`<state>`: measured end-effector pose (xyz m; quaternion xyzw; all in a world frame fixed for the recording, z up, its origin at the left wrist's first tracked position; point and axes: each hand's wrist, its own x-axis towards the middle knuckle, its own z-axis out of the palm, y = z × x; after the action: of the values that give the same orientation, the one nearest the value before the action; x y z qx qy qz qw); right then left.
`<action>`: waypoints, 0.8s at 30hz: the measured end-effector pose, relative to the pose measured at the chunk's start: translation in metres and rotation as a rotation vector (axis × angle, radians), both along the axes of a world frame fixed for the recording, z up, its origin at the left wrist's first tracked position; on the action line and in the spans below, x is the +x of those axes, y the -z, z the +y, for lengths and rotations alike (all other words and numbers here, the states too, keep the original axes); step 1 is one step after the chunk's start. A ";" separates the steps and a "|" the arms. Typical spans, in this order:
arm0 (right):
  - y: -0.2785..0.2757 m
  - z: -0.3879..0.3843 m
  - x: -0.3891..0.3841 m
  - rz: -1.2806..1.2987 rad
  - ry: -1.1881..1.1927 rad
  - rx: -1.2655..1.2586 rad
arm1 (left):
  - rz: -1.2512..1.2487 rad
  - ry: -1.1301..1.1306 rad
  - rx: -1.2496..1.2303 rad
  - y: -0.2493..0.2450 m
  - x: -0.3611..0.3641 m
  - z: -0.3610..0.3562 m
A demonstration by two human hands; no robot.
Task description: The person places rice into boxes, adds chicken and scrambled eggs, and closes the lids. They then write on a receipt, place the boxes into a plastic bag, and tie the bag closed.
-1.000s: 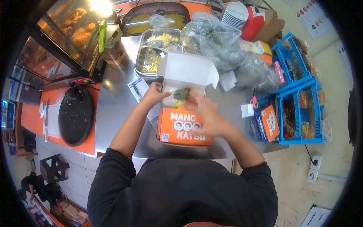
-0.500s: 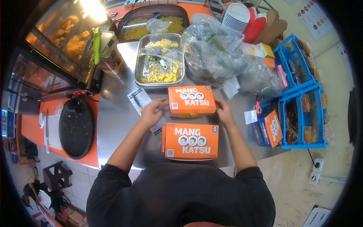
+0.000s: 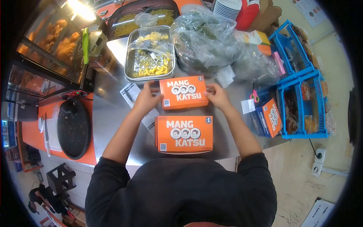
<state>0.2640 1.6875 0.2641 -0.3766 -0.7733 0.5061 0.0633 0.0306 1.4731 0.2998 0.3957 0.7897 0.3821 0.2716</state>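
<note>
An orange takeaway box [image 3: 184, 101] printed "MANG KATSU" lies on the steel counter with its lid down. My left hand [image 3: 148, 99] grips its left side, thumb at the edge and fingers toward the back corner. On the right side, my right hand [image 3: 218, 98] holds the box with thumb and fingers pressed to it. Closer to my body sits a second orange takeaway box [image 3: 185, 147], apart from both hands, with another orange edge showing at its left. A printed paper slip [image 3: 129, 94] lies beside my left hand.
Behind the boxes stand a metal tray [image 3: 147, 72] of yellow food and a large plastic bag [image 3: 204, 49]. Blue baskets [image 3: 302, 79], pink-handled scissors [image 3: 255, 96] and another orange box [image 3: 271, 117] are at right. A heated display case [image 3: 49, 45] and round black plate [image 3: 74, 128] are left.
Both hands have closed in on the sides of the far box. The yellow food that showed under its front lid edge is now hidden. The view has shifted slightly.
</note>
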 end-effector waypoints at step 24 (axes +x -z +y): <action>-0.051 -0.025 -0.074 -0.216 -0.835 0.878 | 0.414 0.112 -0.085 0.032 -0.024 -0.074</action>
<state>0.1899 1.6623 0.3154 -0.0297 -0.9938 0.0813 -0.0695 0.0064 1.3990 0.2676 0.4973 0.8207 0.2435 0.1407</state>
